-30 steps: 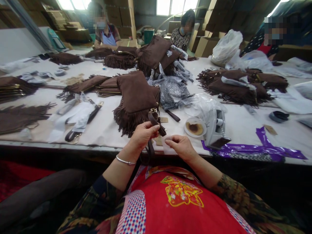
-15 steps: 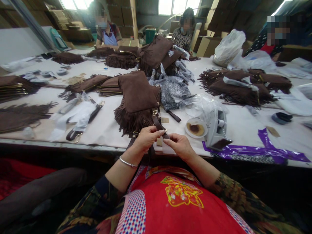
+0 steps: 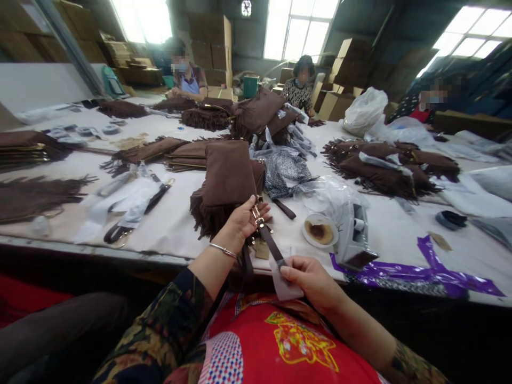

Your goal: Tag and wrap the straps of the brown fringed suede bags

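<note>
A dark brown strap (image 3: pixel 271 244) with gold-coloured metal fittings runs slantwise between my two hands. My left hand (image 3: pixel 242 223) supports its metal clasp (image 3: pixel 256 212) between thumb and fingers, with the fingertips stretched out beneath. At the lower end, my right hand (image 3: pixel 310 277) pinches the strap together with a whitish translucent wrapper (image 3: pixel 286 285). Just behind my left hand lies a brown fringed bag (image 3: pixel 230 173), on top of other brown pieces. Another dark strap (image 3: pixel 247 264) hangs over the table edge below my left wrist.
Right of my hands are a tape dispenser (image 3: pixel 354 240), a round dish with brown residue (image 3: pixel 320 231) and purple plastic (image 3: pixel 404 266). Wrapped straps (image 3: pixel 136 205) lie left. More fringed bags (image 3: pixel 392 162) are piled across the table. Several people sit at the far side.
My right hand has moved down and right, drawing out the strap end with the whitish wrapper. My left hand has turned palm-up under the metal clasp. The view has tilted up.
</note>
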`<state>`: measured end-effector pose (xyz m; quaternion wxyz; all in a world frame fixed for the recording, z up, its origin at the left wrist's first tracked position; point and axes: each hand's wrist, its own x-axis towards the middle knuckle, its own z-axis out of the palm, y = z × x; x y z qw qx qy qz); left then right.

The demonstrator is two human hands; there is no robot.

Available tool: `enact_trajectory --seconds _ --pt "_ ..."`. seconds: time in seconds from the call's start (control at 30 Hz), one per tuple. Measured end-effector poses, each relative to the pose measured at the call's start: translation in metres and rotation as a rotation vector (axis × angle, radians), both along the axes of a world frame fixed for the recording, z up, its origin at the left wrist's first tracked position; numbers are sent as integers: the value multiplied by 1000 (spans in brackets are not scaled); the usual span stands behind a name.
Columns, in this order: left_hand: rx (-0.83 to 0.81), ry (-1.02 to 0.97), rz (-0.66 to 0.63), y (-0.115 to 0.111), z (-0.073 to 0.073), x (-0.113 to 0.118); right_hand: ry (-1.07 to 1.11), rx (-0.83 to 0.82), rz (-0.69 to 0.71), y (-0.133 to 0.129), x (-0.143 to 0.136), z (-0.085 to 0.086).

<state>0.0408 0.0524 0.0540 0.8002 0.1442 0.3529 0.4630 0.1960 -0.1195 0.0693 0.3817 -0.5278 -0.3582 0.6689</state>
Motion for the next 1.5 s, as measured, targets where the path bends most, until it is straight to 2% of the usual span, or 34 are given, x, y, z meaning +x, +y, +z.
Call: enact_trajectory --seconds 0.07,0.2,0.53,0.7,0.87,0.97,1.07,1.2,1.3,1.4,1.5 --pt "8 -20 79 2 -2 2 -22 -18 1 -6 1 -6" --pt "24 29 77 -3 -4 -2 -71 -30 0 1 -4 -19" --pt "77 46 30 -10 11 -16 -302 309 -60 89 -40 -39" --pt "64 131 46 -7 8 -17 -421 501 10 115 -47 -34" --pt "83 206 -27 -2 9 -17 -514 570 -61 137 -57 -17" --pt "106 214 -14 -2 12 -22 -468 521 -93 148 -63 -11" --pt "119 209 -6 -15 10 -29 -413 438 -129 156 -66 -9" --pt "141 214 -75 -47 -4 -36 -342 390 -143 158 -68 -10" --pt "158 191 -119 -66 -15 -33 -250 353 -205 159 -72 -11" --pt "160 110 -109 -70 -20 -30 -121 296 -261 161 -78 -13" --pt "161 86 -63 -64 -17 -31 -16 235 -269 164 -80 -12"
